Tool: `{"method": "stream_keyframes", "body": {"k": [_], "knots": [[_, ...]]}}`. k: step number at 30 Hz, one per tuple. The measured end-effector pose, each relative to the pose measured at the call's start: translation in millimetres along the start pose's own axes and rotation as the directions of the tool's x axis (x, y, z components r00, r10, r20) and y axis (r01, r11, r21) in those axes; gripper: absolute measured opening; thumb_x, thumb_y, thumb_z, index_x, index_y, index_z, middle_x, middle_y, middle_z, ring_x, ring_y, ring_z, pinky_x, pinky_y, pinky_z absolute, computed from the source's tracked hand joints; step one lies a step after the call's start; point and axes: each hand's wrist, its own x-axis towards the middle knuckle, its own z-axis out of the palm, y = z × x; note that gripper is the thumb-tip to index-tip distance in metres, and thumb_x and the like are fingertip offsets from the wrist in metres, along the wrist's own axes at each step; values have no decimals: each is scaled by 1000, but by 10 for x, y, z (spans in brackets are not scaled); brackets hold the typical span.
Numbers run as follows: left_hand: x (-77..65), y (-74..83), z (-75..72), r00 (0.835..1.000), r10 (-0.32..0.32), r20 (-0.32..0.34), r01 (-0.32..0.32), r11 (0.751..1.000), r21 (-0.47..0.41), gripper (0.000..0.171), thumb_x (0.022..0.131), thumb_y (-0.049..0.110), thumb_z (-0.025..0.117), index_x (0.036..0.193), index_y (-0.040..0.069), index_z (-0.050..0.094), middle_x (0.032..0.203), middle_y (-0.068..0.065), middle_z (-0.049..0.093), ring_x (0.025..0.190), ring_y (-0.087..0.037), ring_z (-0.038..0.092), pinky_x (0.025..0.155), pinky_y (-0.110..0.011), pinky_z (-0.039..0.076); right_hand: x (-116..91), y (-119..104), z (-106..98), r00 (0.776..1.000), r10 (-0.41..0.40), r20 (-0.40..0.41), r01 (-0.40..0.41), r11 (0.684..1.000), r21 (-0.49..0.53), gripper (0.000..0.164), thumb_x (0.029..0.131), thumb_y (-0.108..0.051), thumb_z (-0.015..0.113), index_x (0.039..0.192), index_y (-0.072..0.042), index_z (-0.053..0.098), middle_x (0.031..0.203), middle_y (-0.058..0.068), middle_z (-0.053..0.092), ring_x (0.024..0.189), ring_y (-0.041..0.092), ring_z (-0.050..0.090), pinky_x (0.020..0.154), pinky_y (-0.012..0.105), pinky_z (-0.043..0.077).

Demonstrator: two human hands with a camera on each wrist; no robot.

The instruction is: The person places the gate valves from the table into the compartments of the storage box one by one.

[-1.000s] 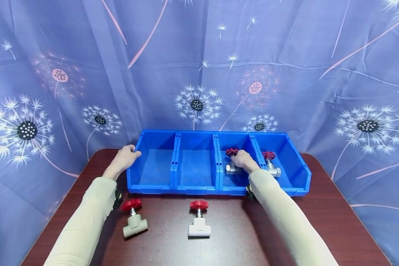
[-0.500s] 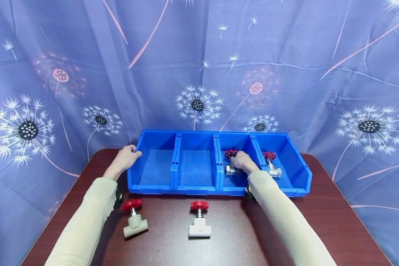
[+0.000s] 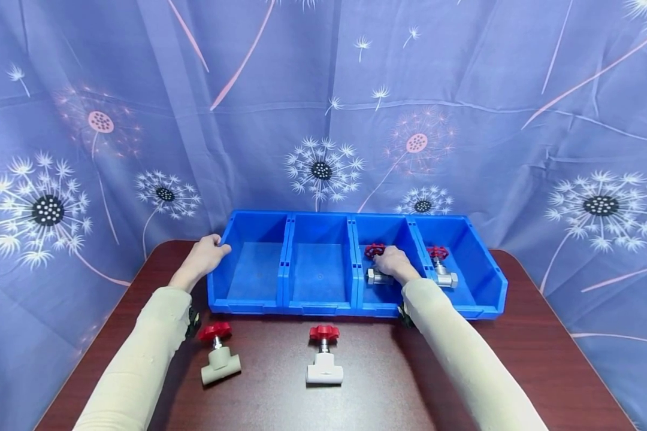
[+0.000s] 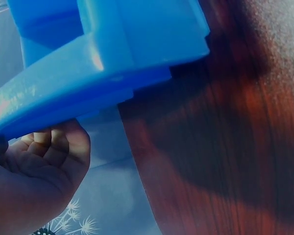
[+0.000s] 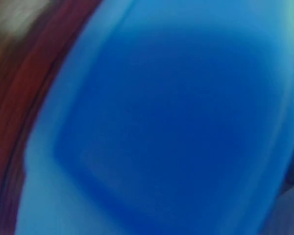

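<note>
At the row's left end, my left hand [image 3: 205, 254] grips the side wall of the leftmost blue bin [image 3: 253, 272]; its curled fingers [image 4: 54, 142] show against the rim in the left wrist view. My right hand [image 3: 396, 263] reaches into the third bin and holds a metal valve [image 3: 376, 276] with a red handwheel, its fingertips hidden behind the hand. A similar metal valve [image 3: 442, 275] lies in the fourth bin, just right of that hand. The right wrist view is mostly filled by a blurred blue bin wall [image 5: 166, 117].
On the brown table [image 3: 269, 401], in front of the bins, lie a grey-green plastic valve [image 3: 220, 364] at left and a white plastic valve [image 3: 324, 370] in the middle, both with red handwheels. A patterned blue curtain [image 3: 248, 149] hangs behind the table.
The valve in the third bin shifts very slightly under my right hand. My left hand stays at the bin wall, and the other valves keep their places.
</note>
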Motion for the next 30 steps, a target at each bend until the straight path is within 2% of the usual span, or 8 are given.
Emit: {"method": "stream_keyframes", "body": {"k": [5, 12, 18, 21, 26, 30], "knots": [[-6, 14, -4, 1000, -7, 8, 8, 1000, -19, 26, 99, 24, 49, 84, 7, 37, 72, -5, 34, 69, -23, 41, 65, -35, 33, -78, -41, -34, 1000, -22, -14, 22, 1000, -7, 36, 99, -29, 51, 106, 5, 62, 98, 20, 62, 84, 32, 58, 75, 44, 47], [-11, 22, 2, 1000, -11, 12, 11, 1000, -24, 26, 100, 24, 48, 84, 7, 36, 71, -5, 33, 68, -23, 39, 65, -35, 33, -209, -93, -100, 996, -91, -11, 90, 994, -62, 30, 100, -26, 50, 83, -3, 61, 82, 15, 61, 77, 30, 61, 71, 42, 48], [-18, 5, -6, 1000, -21, 14, 21, 1000, -18, 26, 100, 25, 48, 85, 7, 36, 72, -5, 33, 68, -23, 40, 65, -35, 33, -334, -151, -165, 989, -149, 15, 150, 985, -82, 32, 101, -24, 48, 77, -6, 57, 73, 13, 63, 69, 29, 65, 72, 41, 49], [-24, 6, -10, 1000, -22, 11, 22, 1000, -5, 26, 100, 25, 48, 85, 7, 37, 72, -5, 34, 70, -24, 41, 66, -35, 33, -389, -177, -206, 987, -156, 24, 158, 984, -81, 32, 101, -24, 48, 80, -4, 59, 71, 16, 67, 69, 29, 67, 76, 42, 49], [-30, 37, -13, 1000, 6, 5, -6, 999, 31, 26, 98, 24, 48, 84, 6, 39, 72, -6, 35, 70, -25, 42, 65, -36, 34, -495, -192, -298, 982, -186, 33, 188, 980, -72, 27, 101, -24, 48, 99, 0, 59, 72, 15, 68, 70, 29, 68, 81, 43, 47], [-43, 65, -27, 1000, 18, 1, -18, 996, 86, 24, 97, 24, 49, 85, 5, 42, 72, -7, 38, 71, -26, 44, 66, -37, 35, -588, -211, -393, 966, -259, 12, 259, 964, -63, 28, 100, -23, 49, 109, 2, 58, 72, 12, 66, 59, 22, 66, 85, 43, 47]]}}
